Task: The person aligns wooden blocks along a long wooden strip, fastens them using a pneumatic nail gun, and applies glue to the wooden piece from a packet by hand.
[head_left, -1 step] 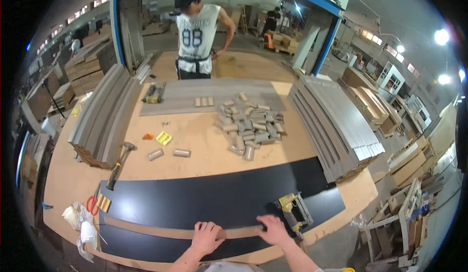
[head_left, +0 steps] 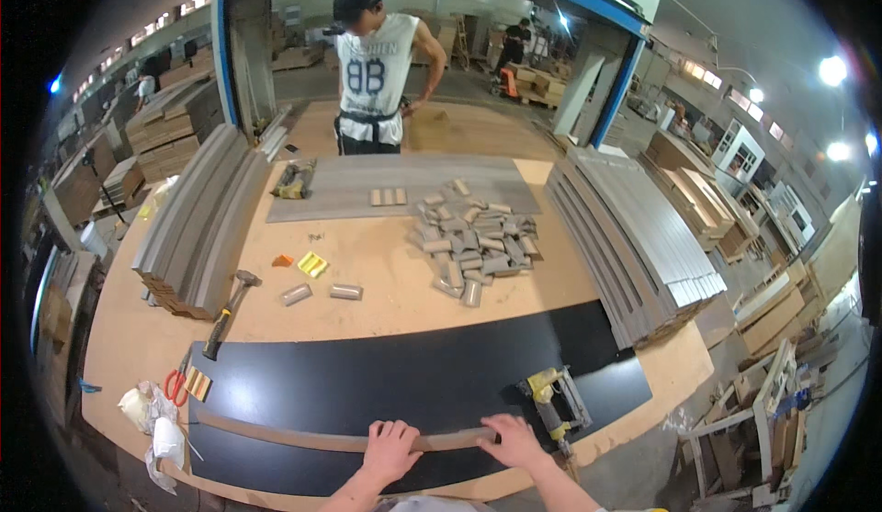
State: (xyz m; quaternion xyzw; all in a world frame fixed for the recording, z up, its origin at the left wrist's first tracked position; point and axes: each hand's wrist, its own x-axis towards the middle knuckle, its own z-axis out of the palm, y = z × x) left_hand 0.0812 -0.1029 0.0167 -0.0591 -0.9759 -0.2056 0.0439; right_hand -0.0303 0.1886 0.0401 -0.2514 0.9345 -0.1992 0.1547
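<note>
Left hand and right hand press flat on a thin strip over the black panel; nail gun just beyond right fingers could be bumped

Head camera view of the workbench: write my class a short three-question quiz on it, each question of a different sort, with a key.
1. True or false: both hands press on the long grey strip lying on the black panel.
2. Which tool lies right of the right hand? A) hammer B) yellow nail gun C) scissors
3. Fill in: the hammer lies beside the stack of long grey ____.

Key: 1 true, the left hand too; 2 B, the yellow nail gun; 3 boards.
</note>
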